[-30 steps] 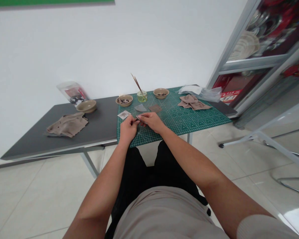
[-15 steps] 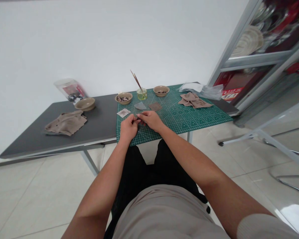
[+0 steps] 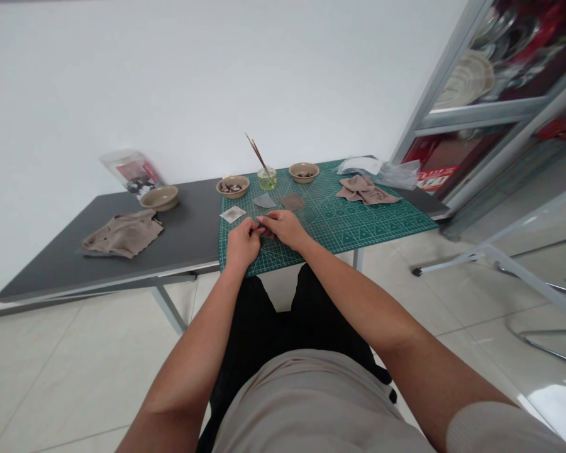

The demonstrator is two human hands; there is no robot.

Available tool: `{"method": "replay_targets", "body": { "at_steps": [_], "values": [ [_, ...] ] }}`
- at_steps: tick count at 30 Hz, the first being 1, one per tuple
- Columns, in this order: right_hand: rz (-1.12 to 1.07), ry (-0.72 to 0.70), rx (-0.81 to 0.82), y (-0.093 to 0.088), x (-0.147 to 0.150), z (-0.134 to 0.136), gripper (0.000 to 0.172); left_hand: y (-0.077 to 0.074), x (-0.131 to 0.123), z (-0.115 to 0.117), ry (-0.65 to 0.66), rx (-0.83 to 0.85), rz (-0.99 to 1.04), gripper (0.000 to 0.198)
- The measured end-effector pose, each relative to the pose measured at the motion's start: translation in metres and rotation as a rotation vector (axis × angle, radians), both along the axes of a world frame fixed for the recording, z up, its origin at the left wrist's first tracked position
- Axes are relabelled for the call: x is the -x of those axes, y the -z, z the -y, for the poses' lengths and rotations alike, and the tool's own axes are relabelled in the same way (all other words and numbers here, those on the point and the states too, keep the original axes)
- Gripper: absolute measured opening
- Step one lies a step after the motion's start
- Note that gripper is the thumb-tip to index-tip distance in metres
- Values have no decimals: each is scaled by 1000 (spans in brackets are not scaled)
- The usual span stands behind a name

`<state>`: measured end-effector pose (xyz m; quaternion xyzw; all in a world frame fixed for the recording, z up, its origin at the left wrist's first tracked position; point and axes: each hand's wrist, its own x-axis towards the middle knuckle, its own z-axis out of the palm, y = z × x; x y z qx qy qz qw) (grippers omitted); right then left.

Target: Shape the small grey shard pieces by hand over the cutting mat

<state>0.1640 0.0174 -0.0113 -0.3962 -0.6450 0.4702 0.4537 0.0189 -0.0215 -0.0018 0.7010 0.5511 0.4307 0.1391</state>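
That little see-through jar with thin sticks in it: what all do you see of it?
The small jar looks like clear glass or plastic, yellow-green low down; liquid or tint, I can't tell. It stands upright on the green mat, between one tan bowl and another. Thin brown sticks poke out, leaning left. The left hand and right hand are both away from it.

A transparent container (image 3: 132, 172) is placed near the wall (image 3: 217, 82); at the right, a metal frame (image 3: 490, 114) is seen.
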Motion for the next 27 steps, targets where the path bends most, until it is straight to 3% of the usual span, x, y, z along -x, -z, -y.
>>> {"method": "replay_targets", "body": {
  "at_steps": [8, 14, 20, 27],
  "values": [
    [-131, -103, 31, -4, 0, 3, 31, 0, 1, -1, -61, 51, 129, 20],
    [-47, 4, 3, 0, 2, 0, 35, 2, 1, -1, -32, 27, 47, 19],
    [-117, -120, 22, 0, 1, 0, 31, 0, 1, 0, -62, 29, 141, 20],
    [-84, -34, 25, -2, 2, 2, 32, 4, 1, 0, -62, 22, 86, 21]
  ]
}}
